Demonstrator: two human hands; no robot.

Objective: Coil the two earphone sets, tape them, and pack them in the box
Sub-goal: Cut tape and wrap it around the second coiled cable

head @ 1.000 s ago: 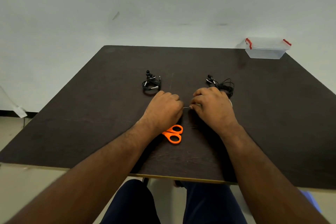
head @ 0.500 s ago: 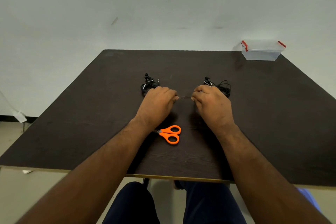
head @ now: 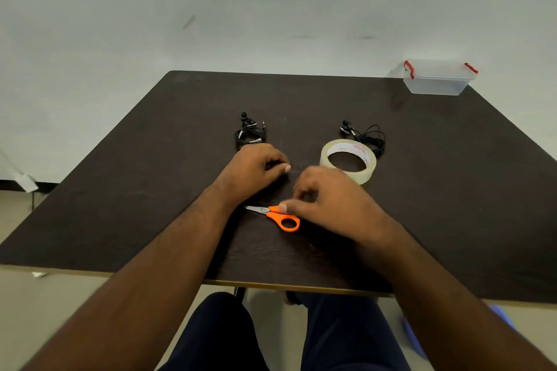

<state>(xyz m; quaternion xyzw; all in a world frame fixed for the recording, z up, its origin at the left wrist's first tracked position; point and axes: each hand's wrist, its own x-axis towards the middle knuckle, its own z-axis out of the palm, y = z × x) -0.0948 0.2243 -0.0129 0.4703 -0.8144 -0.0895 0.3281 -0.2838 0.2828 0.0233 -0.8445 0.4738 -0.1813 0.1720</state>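
Observation:
Two black earphone sets lie on the dark table (head: 150, 190): a coiled one (head: 249, 133) on the left and a looser one (head: 369, 138) on the right. A roll of clear tape (head: 348, 161) lies flat in front of the right set. My left hand (head: 253, 170) is pinched shut just in front of the coiled set, on the end of a barely visible strip of tape. My right hand (head: 331, 202) hovers over the orange scissors (head: 281, 217), fingers curled apart, thumb tip touching the handle. A clear box with red clips (head: 438, 81) stands at the far right corner.
The table's near edge runs just above my knees. A pale wall stands behind the far edge of the table. Something blue lies on the floor at the lower right.
My right hand has let go of the tape roll, which now lies uncovered on the table, and has come back down to the scissors. My left hand stayed pinched near the coiled set.

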